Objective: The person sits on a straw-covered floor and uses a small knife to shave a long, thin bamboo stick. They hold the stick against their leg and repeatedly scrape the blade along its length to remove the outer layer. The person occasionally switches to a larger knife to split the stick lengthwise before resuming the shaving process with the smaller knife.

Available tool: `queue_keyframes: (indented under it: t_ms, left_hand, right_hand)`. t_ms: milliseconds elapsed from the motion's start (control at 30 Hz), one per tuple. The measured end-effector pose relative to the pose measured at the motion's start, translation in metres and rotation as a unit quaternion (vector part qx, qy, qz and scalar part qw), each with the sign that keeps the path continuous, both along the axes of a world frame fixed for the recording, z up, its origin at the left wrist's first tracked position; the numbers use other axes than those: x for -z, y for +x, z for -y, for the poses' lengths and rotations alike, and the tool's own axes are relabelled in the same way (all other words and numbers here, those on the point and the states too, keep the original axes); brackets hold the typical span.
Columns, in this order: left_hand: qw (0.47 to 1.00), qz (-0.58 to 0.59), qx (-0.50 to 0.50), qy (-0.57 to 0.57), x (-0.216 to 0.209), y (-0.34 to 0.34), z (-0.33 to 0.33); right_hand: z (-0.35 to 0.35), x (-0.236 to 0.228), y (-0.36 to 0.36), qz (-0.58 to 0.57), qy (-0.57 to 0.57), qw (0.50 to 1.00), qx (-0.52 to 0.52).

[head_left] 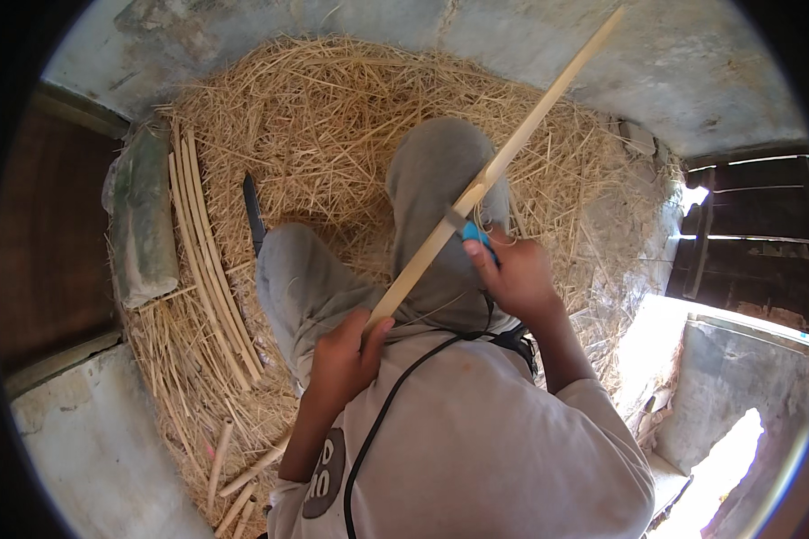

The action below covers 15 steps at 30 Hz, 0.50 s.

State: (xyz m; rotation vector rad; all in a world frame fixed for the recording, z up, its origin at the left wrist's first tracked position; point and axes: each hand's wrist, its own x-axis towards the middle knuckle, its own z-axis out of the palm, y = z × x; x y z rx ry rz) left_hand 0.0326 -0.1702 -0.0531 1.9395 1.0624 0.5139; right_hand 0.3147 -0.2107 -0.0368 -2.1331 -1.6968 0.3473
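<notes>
A long pale strip, seemingly split bamboo (523, 136), runs slantwise from my lap up to the far right wall. My left hand (343, 353) is closed round its near end. In my right hand (520, 274) is a knife with a blue handle (476, 235), its short blade lying against the strip near my raised knee. Thin curled shavings hang from the strip beside that hand. The strip passes over my grey-trousered right leg.
Straw (306, 117) covers the floor. On the left lie several long bamboo strips (208, 260) beside a thick greenish log (144, 220). A dark blade (253, 211) lies near my left knee. Short bamboo pieces (220, 458) lie lower left. Concrete walls (683, 81) surround me.
</notes>
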Motion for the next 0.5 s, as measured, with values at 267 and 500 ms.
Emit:
queue_keyframes:
  t_ms: [267, 500]
  left_hand:
    - [0.998, -0.028, 0.02, 0.045, -0.011, 0.034, -0.015]
    - [0.993, -0.037, 0.009, 0.112, -0.014, 0.03, -0.008]
  right_hand:
    - [0.002, -0.001, -0.004, 0.026, 0.0, 0.999, -0.023]
    - [0.004, 0.009, -0.014, 0.023, 0.009, 0.999, 0.043]
